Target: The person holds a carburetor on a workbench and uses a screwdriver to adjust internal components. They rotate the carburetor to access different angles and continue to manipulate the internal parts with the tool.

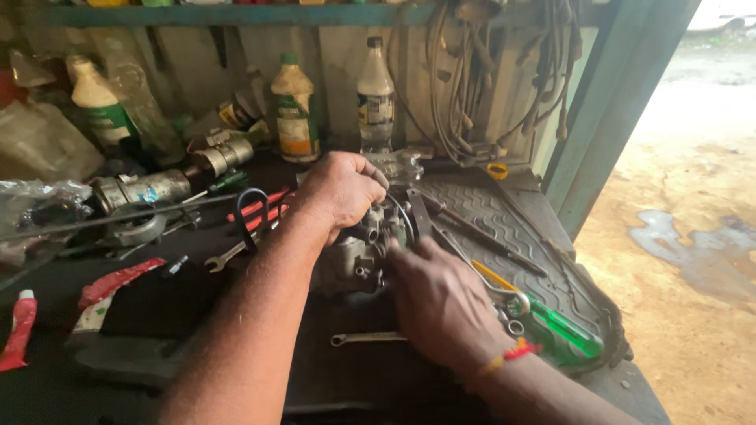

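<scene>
**Both hands working a grimy metal carburettor on the bench**

Forearms are filling the bottom of the view, and both hands are closing in on the carburettor (358, 256), a grey cast-metal body sitting mid-bench, just left of the ribbed rubber mat (504, 216). Left hand (340, 193) is curling over its top, fingers wrapped down around the upper fittings, clamping it. Right hand (441, 303) is pressing against its right side, fingers half bent; whether it is pinching anything I cannot tell. By the look of it, this piece is dense, rigid and probably oily, so the blocky main casting is looking like the safest hold, not the thin protruding pipes. A green-handled screwdriver (563, 329) is lying beside the right wrist, a flat spanner (366, 338) just below.
</scene>
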